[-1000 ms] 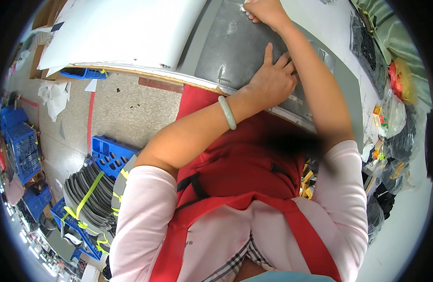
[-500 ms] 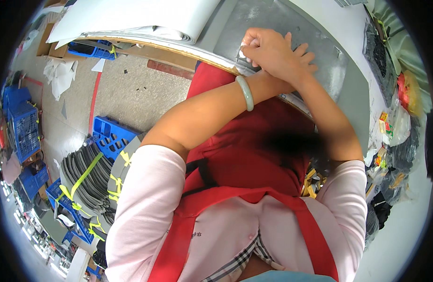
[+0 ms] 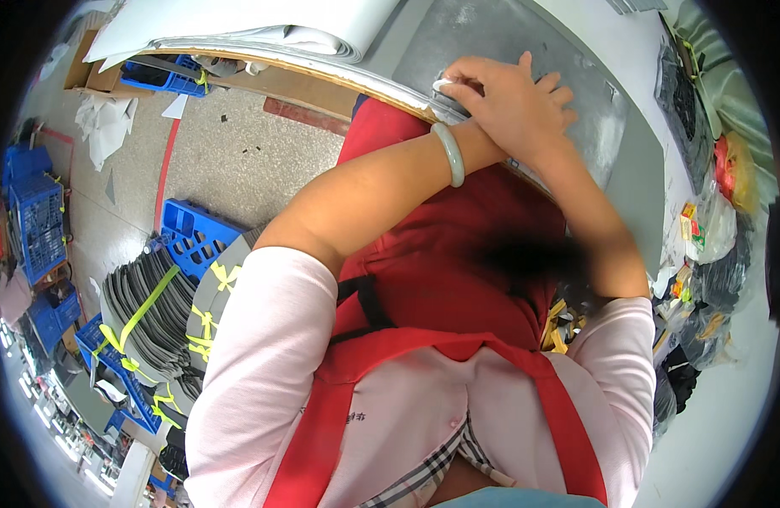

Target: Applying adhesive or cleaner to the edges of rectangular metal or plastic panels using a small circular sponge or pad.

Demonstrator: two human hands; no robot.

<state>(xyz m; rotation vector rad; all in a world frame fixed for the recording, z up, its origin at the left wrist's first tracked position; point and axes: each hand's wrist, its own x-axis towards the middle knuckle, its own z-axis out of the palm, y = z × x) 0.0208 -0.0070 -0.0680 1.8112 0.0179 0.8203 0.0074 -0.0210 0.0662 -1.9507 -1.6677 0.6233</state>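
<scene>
My arms cross over a grey sheet (image 3: pixel 445 38) that has white powdery smudges and lies on the table. My right hand (image 3: pixel 504 97) lies across my left wrist, closed in a pinch on a small white piece (image 3: pixel 442 85) that looks like chalk, near the sheet's front left edge. My left hand (image 3: pixel 556 95) reaches out beneath it; its fingers are spread flat on the grey sheet, while its palm is hidden under the right hand. A pale bangle (image 3: pixel 449 154) circles my left forearm.
A white sheet with a rolled edge (image 3: pixel 322 41) covers the table's left part. Left of me, stacked grey pieces (image 3: pixel 149 305) tied with yellow-green strips stand by a blue crate (image 3: pixel 195 241). Bags and dark plastic (image 3: pixel 720 262) line the right side.
My right hand has shifted slightly, and the white piece between its fingertips now shows more clearly. My left fingers remain spread on the sheet. The view has tilted a little.
</scene>
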